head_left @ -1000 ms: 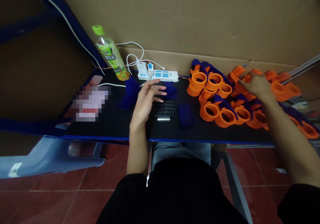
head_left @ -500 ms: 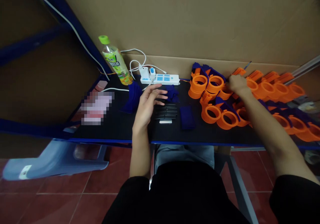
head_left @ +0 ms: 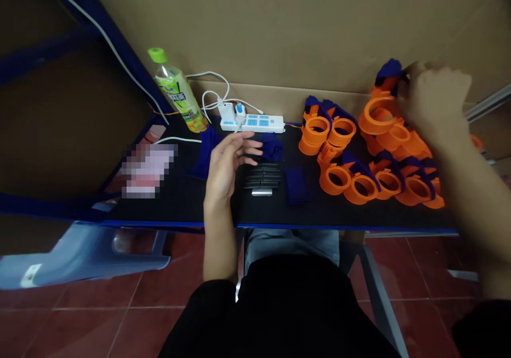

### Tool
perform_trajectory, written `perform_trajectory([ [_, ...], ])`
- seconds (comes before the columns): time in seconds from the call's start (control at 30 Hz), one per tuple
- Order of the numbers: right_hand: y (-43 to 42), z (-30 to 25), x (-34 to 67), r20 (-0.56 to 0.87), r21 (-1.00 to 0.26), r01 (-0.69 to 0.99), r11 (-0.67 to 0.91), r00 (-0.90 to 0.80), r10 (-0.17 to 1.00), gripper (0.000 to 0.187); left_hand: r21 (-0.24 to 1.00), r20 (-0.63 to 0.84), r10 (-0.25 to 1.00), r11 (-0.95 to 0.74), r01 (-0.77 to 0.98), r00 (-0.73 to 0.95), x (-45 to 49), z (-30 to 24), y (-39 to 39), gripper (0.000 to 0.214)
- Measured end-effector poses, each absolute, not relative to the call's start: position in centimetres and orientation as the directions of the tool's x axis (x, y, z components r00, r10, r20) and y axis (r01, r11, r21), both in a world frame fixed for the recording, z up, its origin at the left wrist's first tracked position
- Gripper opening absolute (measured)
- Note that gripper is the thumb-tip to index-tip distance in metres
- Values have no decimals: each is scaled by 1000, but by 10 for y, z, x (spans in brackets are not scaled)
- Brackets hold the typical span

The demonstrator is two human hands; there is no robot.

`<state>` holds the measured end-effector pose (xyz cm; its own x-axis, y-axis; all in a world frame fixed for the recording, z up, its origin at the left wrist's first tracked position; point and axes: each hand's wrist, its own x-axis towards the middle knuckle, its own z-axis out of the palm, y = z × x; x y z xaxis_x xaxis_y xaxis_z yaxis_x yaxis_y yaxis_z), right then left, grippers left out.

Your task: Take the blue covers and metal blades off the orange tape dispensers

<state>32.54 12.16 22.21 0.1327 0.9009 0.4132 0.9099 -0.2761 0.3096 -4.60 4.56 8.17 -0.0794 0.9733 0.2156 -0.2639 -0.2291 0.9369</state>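
Observation:
My left hand (head_left: 229, 164) hovers over the black tabletop with its fingers spread and nothing in it. Just right of it lies a stack of black strips (head_left: 263, 176), with a small crumpled blue cloth (head_left: 273, 148) behind. A folded blue cloth piece (head_left: 295, 185) is flat beside the strips. My right hand (head_left: 441, 94), blurred and closed, is raised at the far right by an orange ring with a blue strap (head_left: 377, 116), which it grips at the strap side; the fingertips are hidden. Below stand rows of similar orange rings (head_left: 361, 189), several with blue straps.
A drink bottle with a green cap (head_left: 179, 97) stands back left, beside a white power strip (head_left: 253, 124) with plugs and cables. More blue cloth (head_left: 205, 153) lies behind my left hand. A cardboard wall (head_left: 279, 39) closes the back. A blue-grey plastic stool (head_left: 91, 251) stands lower left.
My right hand has moved right and up, lifting an orange ring with its blue strap above the row. My left hand stays spread in nearly the same place.

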Motion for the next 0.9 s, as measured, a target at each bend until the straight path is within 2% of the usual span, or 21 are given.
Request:
perform_trajectory([
  [0.1, 90, 232, 284, 415, 326, 932, -159, 10, 910, 55, 949, 185, 982, -165, -270, 50, -43, 85, 42, 34],
  [0.27, 55, 209, 203, 278, 252, 945, 210, -278, 919, 48, 938, 176, 964, -102, -333, 201, -40, 87, 36, 55],
  [0.37, 51, 181, 165, 242, 165, 883, 439, -468, 850, 43, 921, 168, 968, -85, -380, 189, -40, 82, 39, 64],
  [0.47, 53, 159, 143, 279, 93, 786, 611, -610, 742, 39, 931, 149, 986, -114, -346, 76, -40, 77, 44, 58],
  [0.53, 53, 152, 136, 275, 71, 740, 669, -659, 700, 37, 946, 140, 990, -141, -291, -25, -39, 75, 44, 52],
  [0.63, 49, 156, 135, 190, 69, 729, 681, -680, 708, 42, 957, 124, 985, -151, -247, -122, -36, 77, 41, 44],
  [0.77, 39, 166, 141, 127, 62, 721, 690, -692, 711, 52, 944, 174, 976, -202, -262, -127, -33, 81, 34, 37],
  [0.9, 37, 163, 150, 149, -7, 696, 718, -710, 689, 47, 943, 136, 987, -155, -294, -83, -27, 82, 33, 40],
])
